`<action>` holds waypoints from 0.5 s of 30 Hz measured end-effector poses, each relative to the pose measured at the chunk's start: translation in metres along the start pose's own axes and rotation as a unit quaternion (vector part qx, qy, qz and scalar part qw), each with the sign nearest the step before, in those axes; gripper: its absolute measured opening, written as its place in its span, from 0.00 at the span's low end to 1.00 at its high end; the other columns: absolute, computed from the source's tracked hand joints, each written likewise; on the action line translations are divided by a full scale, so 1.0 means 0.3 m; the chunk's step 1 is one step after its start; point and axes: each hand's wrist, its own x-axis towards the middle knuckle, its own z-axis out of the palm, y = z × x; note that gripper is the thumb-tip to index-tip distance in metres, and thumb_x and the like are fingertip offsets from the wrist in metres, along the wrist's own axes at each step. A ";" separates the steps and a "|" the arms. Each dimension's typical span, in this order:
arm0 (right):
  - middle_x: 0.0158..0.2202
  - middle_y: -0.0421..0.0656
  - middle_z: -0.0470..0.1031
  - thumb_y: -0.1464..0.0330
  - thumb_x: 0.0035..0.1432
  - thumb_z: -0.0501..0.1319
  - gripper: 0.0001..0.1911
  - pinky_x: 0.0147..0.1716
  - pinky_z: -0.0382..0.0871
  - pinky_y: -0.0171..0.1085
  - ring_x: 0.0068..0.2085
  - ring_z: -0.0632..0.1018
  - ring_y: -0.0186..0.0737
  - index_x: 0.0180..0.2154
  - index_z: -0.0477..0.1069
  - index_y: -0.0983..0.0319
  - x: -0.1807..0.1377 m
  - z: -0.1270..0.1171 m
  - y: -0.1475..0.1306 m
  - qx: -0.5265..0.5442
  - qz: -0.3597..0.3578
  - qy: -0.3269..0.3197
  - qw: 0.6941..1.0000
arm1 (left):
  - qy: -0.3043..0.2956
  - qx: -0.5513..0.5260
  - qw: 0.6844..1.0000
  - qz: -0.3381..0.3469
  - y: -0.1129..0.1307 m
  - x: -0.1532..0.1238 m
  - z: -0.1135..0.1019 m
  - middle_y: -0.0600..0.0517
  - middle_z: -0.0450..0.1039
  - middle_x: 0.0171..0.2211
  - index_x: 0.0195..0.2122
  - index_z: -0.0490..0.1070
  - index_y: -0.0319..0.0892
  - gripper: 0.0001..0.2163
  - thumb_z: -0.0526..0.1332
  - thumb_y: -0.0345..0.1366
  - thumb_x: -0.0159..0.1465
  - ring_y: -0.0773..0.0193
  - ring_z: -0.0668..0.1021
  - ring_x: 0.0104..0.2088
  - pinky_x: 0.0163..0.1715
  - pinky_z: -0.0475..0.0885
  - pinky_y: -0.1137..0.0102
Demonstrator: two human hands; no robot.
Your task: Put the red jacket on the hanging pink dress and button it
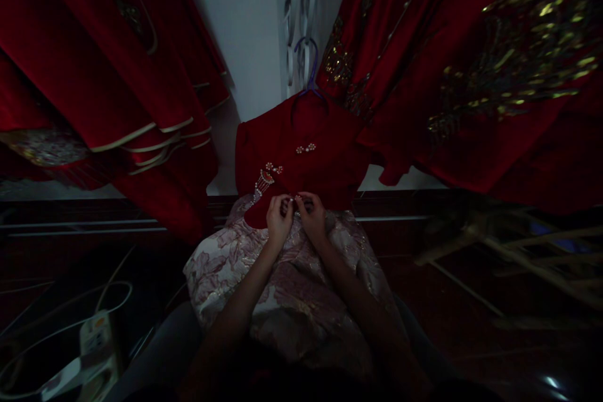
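- Closely, the left hand (279,217) and the right hand (311,213) meet at the lower front of a red top (334,163), fingertips pinching its cloth (whether they also grip something tiny is too dark to tell).
- The red top hangs on a purple hanger (311,84), between red garments (141,69) at left and a gold-sequined red garment (424,151) at right.
- Beaded ornaments (264,179) sit on its front, near the left hand.
- Floral brocade fabric (282,289) covers the lap beneath both forearms.
- A power strip (95,333) lies at lower left.
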 end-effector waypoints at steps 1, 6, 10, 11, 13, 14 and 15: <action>0.41 0.46 0.75 0.60 0.60 0.58 0.14 0.41 0.71 0.35 0.38 0.76 0.35 0.42 0.71 0.63 0.002 -0.002 0.000 0.000 -0.001 0.001 1.000 | 0.001 -0.003 1.000 -0.002 -0.001 0.001 0.000 0.50 0.68 0.34 0.39 0.69 0.43 0.05 0.57 0.36 0.64 0.66 0.72 0.33 0.36 0.69 0.71; 0.41 0.45 0.74 0.62 0.61 0.57 0.12 0.42 0.70 0.35 0.39 0.75 0.35 0.42 0.72 0.62 0.003 -0.008 -0.010 -0.002 -0.032 0.000 0.999 | 0.000 -0.044 0.998 -0.042 -0.009 0.000 0.002 0.52 0.72 0.34 0.39 0.69 0.43 0.06 0.58 0.37 0.63 0.69 0.72 0.29 0.33 0.68 0.73; 0.41 0.45 0.73 0.62 0.63 0.55 0.12 0.44 0.69 0.36 0.41 0.75 0.36 0.43 0.72 0.61 0.001 -0.012 -0.011 0.003 -0.054 0.020 0.998 | 0.001 -0.063 0.997 -0.053 -0.017 -0.003 0.006 0.54 0.72 0.31 0.39 0.69 0.42 0.07 0.59 0.37 0.62 0.69 0.73 0.28 0.32 0.68 0.74; 0.41 0.45 0.73 0.63 0.63 0.54 0.12 0.44 0.69 0.37 0.42 0.74 0.36 0.43 0.72 0.61 0.000 -0.013 -0.010 0.004 -0.056 0.022 0.998 | 0.000 -0.062 0.997 -0.054 -0.018 -0.004 0.008 0.54 0.72 0.30 0.39 0.69 0.42 0.07 0.60 0.37 0.61 0.70 0.72 0.28 0.31 0.68 0.75; 0.41 0.45 0.73 0.63 0.64 0.54 0.12 0.44 0.68 0.37 0.42 0.74 0.36 0.43 0.72 0.61 0.000 -0.015 -0.008 0.004 -0.059 0.018 0.998 | 0.001 -0.061 0.997 -0.057 -0.021 -0.004 0.010 0.55 0.71 0.30 0.39 0.69 0.43 0.08 0.62 0.36 0.59 0.70 0.72 0.27 0.30 0.67 0.75; 0.41 0.45 0.73 0.63 0.64 0.54 0.12 0.44 0.68 0.37 0.42 0.74 0.37 0.43 0.72 0.61 0.001 -0.016 -0.009 0.001 -0.059 0.015 0.998 | 0.004 -0.061 0.996 -0.059 -0.022 -0.005 0.010 0.55 0.71 0.30 0.39 0.69 0.43 0.08 0.62 0.36 0.59 0.70 0.71 0.27 0.30 0.67 0.75; 0.41 0.45 0.73 0.63 0.64 0.54 0.12 0.44 0.68 0.37 0.42 0.74 0.37 0.42 0.72 0.61 0.001 -0.016 -0.010 -0.003 -0.060 0.009 0.998 | 0.008 -0.064 0.996 -0.062 -0.023 -0.005 0.010 0.55 0.71 0.30 0.38 0.69 0.43 0.08 0.62 0.36 0.58 0.70 0.71 0.27 0.30 0.67 0.75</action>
